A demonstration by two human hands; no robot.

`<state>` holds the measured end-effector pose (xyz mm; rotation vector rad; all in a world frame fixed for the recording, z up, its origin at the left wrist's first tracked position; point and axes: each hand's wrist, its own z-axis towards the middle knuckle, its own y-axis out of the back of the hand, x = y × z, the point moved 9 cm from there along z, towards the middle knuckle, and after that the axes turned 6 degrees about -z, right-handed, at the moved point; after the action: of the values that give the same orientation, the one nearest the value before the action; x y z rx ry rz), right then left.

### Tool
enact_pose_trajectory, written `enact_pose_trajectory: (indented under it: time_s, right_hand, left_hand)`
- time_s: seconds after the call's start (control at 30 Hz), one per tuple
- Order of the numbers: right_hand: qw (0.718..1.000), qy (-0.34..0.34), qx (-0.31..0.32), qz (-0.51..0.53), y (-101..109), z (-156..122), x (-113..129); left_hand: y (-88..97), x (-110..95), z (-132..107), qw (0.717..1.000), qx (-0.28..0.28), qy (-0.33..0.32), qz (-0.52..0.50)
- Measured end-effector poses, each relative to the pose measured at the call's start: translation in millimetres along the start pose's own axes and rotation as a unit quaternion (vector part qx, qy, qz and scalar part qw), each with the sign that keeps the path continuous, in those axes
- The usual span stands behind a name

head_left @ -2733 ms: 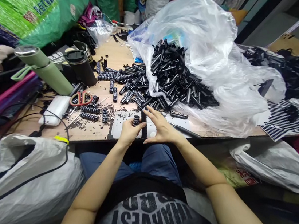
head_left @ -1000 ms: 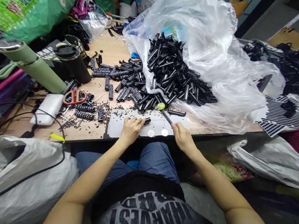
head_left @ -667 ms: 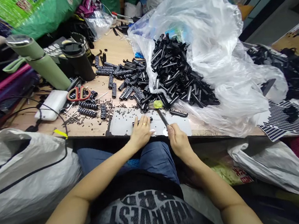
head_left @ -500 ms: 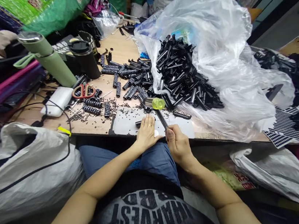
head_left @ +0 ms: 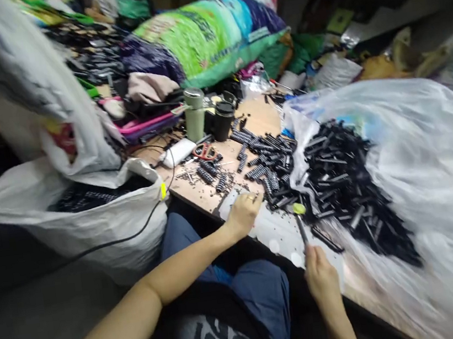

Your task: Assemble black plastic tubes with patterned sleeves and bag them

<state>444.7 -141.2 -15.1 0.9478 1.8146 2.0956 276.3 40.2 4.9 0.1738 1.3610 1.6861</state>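
Yellow-headed, a small mallet is gripped by the right hand at lower centre; a black tube is presumably pinned under the closed left hand, unseen. Judged: hammering step; an aimed strike is needed.

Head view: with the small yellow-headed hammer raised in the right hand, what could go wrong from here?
1. The left hand rests on the white work sheet near the small yellow-headed hammer held by the right hand; a blow might catch its fingers.
2. The picture is blurred and turned aside, so aim may suffer.
3. Loose black plastic tubes spilling from the clear plastic bag could roll under the strike.
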Motion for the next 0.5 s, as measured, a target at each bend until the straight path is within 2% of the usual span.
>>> enact_pose_trajectory:
  time_s: [0.07,0.13,0.17,0.2,0.23,0.27,0.33,0.4,0.5]
  right_hand:
    - [0.999,-0.016,0.015,-0.035,-7.9,15.7,-27.3]
    - [0.998,-0.015,0.032,-0.059,-17.2,27.6,-48.8]
    - [0.997,0.001,0.037,-0.072,-21.1,31.4,-54.6]
    - [0.995,0.023,0.039,-0.086,-23.9,33.5,-58.0]
    - [0.993,0.044,0.039,-0.103,-25.7,34.3,-60.0]
    - [0.99,0.059,0.037,-0.123,-26.5,34.1,-61.7]
    - [0.982,0.08,0.014,-0.168,-24.0,32.7,-63.4]
    - [0.969,0.119,-0.037,-0.214,-18.6,30.2,-58.6]
    - [0.936,0.195,-0.125,-0.266,-14.1,23.1,-46.5]
  left_hand:
    - [84.4,57.2,-13.1,0.984,-0.122,0.111,0.068]
    - [164.8,112.0,-45.5,0.935,-0.203,0.249,0.152]
    - [195.4,133.8,-62.6,0.908,-0.217,0.31,0.181]
    - [216.2,151.5,-76.5,0.888,-0.211,0.36,0.195]
    - [227.3,163.9,-85.3,0.877,-0.19,0.393,0.203]
    - [230.7,170.3,-88.9,0.873,-0.17,0.408,0.208]
    - [216.9,167.5,-79.1,0.889,-0.14,0.385,0.205]
    - [184.6,151.7,-52.5,0.922,-0.123,0.319,0.179]
    - [117.8,131.2,1.0,0.966,-0.063,0.23,0.101]
